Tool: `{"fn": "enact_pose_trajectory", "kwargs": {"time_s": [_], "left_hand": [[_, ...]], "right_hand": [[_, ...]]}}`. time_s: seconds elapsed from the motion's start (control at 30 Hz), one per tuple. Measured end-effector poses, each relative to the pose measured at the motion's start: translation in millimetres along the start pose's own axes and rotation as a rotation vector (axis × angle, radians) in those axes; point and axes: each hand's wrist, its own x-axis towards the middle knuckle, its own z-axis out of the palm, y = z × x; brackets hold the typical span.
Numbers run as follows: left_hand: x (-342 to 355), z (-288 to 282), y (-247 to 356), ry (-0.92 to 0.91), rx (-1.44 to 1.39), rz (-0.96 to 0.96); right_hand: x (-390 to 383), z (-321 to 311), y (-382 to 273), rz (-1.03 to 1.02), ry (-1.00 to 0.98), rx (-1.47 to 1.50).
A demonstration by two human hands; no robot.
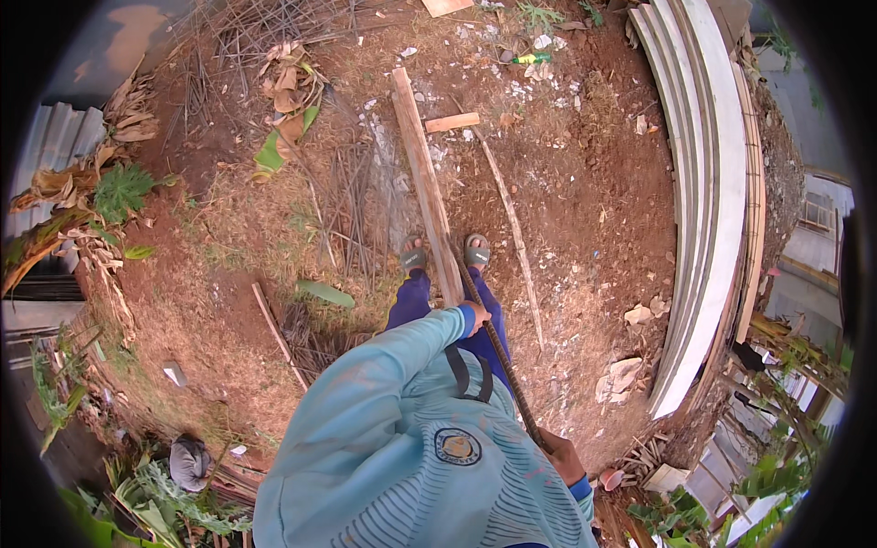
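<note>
My left hand [476,315] is closed round a long, thin dark rod [501,352] that slants down between my feet. My right hand [560,457] grips the same rod farther back, low at my right side, partly hidden by my body. The rod's far end is beside a long weathered wooden plank [418,164] lying on the dirt between my sandalled feet. A short board [452,121] lies across near the plank's far end, and a thin crooked stick [512,215] lies to its right.
Long white boards [708,173] are stacked along the right. Thin dry sticks [237,55] lie in a heap at the upper left. Banana plants and dry leaves [119,192] line the left edge, near corrugated sheets [59,137]. A narrow wooden strip [274,329] lies left of my legs.
</note>
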Motion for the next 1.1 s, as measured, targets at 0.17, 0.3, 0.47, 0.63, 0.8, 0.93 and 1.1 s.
{"fn": "enact_pose_trajectory", "kwargs": {"time_s": [0.17, 0.3, 0.47, 0.63, 0.8, 0.93, 1.1], "left_hand": [[29.2, -17.3, -11.9, -0.06, -0.042, -0.03], [35.4, -20.0, -13.5, -0.061, -0.03, -0.026], [35.7, -22.4, -10.8, -0.057, -0.012, 0.001], [39.5, -22.1, -9.4, -0.048, 0.022, 0.028], [42.2, -22.3, -13.1, -0.037, 0.133, 0.053], [44.4, -24.0, -18.7, -0.016, 0.4, 0.108], [46.6, -23.0, -16.5, -0.016, 1.585, 0.364]], "right_hand": [[0.1, 7.1, 7.9, -0.018, 0.013, 0.001], [-1.0, 11.3, 1.8, -0.031, 0.009, 0.021], [-2.1, 11.7, -17.5, -0.052, -0.011, -0.033], [2.0, 9.6, -19.8, -0.022, -0.021, -0.016], [7.5, 1.4, 7.8, -0.035, -0.019, -0.022], [7.5, -0.3, 16.5, -0.027, -0.021, -0.026], [6.6, 9.0, 19.7, -0.047, 0.003, 0.055]]}}
